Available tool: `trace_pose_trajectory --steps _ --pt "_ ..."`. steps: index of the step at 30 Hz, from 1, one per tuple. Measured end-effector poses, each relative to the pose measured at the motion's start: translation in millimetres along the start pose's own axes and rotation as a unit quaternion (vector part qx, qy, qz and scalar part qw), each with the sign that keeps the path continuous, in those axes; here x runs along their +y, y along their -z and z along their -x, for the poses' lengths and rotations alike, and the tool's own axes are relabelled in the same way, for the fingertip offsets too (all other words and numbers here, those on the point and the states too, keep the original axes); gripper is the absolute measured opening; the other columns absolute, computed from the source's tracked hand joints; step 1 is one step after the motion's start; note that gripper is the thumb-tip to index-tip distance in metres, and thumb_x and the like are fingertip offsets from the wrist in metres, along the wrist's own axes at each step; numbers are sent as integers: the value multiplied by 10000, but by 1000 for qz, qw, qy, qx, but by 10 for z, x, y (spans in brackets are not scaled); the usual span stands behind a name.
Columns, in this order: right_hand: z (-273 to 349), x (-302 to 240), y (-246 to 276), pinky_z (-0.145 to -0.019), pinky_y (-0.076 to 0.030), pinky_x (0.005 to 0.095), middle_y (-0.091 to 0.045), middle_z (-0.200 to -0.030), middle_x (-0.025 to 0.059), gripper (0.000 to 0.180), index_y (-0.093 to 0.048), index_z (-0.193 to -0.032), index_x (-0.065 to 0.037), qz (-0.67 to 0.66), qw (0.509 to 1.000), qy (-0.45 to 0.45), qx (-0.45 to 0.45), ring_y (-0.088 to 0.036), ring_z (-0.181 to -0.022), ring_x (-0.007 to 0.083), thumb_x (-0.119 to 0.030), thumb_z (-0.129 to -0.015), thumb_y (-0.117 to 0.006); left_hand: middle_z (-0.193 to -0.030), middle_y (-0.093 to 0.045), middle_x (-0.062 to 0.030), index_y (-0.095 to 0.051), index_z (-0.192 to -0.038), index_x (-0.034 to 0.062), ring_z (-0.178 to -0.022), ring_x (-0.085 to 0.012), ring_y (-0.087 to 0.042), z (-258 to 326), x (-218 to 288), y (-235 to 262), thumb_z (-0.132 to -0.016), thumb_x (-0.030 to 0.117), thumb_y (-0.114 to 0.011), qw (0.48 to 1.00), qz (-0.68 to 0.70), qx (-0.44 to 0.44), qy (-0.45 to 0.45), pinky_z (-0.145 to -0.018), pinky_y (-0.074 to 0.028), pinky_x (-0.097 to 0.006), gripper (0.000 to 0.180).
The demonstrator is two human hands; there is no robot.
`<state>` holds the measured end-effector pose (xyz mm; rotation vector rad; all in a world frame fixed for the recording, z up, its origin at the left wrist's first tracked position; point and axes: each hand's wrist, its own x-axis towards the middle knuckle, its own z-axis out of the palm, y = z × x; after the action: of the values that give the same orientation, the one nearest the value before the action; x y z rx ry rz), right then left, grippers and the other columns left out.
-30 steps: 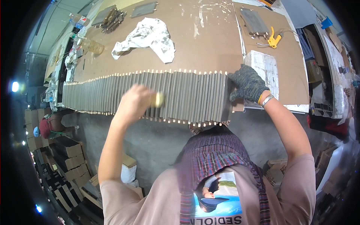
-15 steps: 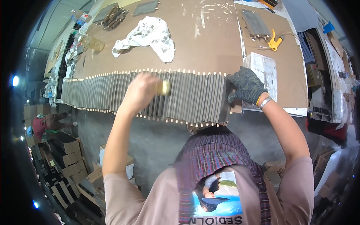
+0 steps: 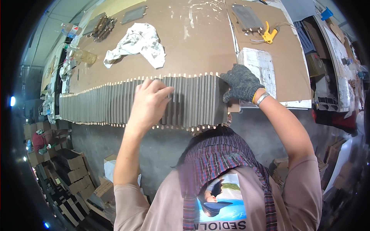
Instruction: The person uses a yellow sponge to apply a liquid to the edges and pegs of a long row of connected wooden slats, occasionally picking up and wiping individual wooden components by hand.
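Observation:
A long row of dark grey slats (image 3: pixel 194 102), set on edge and packed side by side, runs along the table's near edge. Pale pegs stick out at both ends of the slats. My bare left hand (image 3: pixel 149 102) is over the middle of the row, fingers bent and closed; whatever it holds is hidden beneath it. A darker, shiny patch shows on the slats just right of it. At the row's right end, my right hand (image 3: pixel 242 82), in a dark knitted glove, grips the last slat with bent fingers at its edge.
Behind the row lies a crumpled white cloth (image 3: pixel 138 45) on the brown table (image 3: pixel 196 50). A jar of yellowish liquid (image 3: pixel 85 56) lies at the left. A yellow air gun (image 3: pixel 269 34) and a white-smeared block (image 3: pixel 259 69) are at the right. Another person (image 3: pixel 40 142) is far left.
My left hand held a small yellowish block, now out of sight, and its fingers have turned toward the far edge. The right hand stays at the row's end. The whole view has shifted slightly.

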<state>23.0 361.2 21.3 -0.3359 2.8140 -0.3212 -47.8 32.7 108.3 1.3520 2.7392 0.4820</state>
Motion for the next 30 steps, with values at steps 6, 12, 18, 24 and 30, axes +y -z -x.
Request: trace_pose_trajectory --steps 6,12,18,24,30 --pt "8 41 -100 -1004 -448 451 -696 -911 118 617 -728 -1111 -86 -16 997 36 73 -619 -982 339 -452 -635 -870 -892 -618 -42 -771 -960 82 -941 -261 -578 -364 -15 -516 -799 41 -745 997 -19 53 -45 -819 -458 -395 168" --pt "16 63 -126 -985 -454 452 -702 -938 118 633 -728 -1121 -85 -9 997 29 73 -610 -1000 334 -458 -627 -866 -858 -618 -33 -757 -884 86 -922 -252 -579 -480 10 -646 -776 76 -761 994 -44 71 -67 -821 -453 -396 108" --pt "12 35 -65 -999 -450 456 -700 -949 141 640 -723 -1129 -79 -10 998 24 50 -611 -1002 349 -477 -646 -858 -847 -616 -45 -723 -823 77 -920 -264 -580 -537 56 -701 -772 86 -743 991 -117 39 -50 -832 -449 -407 55" --pt "12 39 -100 -1021 -441 459 -697 -957 153 654 -720 -1138 -71 -8 996 38 75 -617 -1009 353 -490 -653 -854 -826 -599 -59 -703 -803 80 -896 -285 -574 -358 141 -507 -778 81 -734 995 -72 68 -20 -809 -447 -418 41" --pt "40 73 -131 -1049 -430 457 -696 -980 162 694 -712 -1178 -65 -17 996 32 83 -616 -1024 359 -504 -657 -843 -900 -657 -60 -738 -910 64 -876 -280 -602 439 147 206 -800 38 -727 995 -73 -40 52 -830 -440 -393 114"
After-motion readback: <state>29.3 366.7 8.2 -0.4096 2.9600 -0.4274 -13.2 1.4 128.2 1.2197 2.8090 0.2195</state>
